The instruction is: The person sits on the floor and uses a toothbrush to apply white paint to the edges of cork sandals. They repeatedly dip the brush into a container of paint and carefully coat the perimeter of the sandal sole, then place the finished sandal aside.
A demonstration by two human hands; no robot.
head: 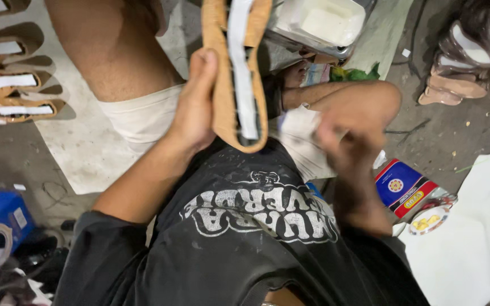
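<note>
1. The floor (7,153) carries a pale mat (80,141) with a row of tan soles (12,85) along its left edge.
2. The left hand (194,107) holds a tan sandal sole (236,73) upright above the lap, fingers wrapped on its edge.
3. The right hand (347,136) is blurred, fingers pinching a white cloth (299,122) just beside the sole.
4. A blue and red packet (404,190) lies at right.

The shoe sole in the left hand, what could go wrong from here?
The left hand grips the tan shoe sole by one edge only, so it might slip or twist. The right hand is blurred beside it, so a quick stroke could miss the white strip. An open tin by the right arm could get knocked.
</note>
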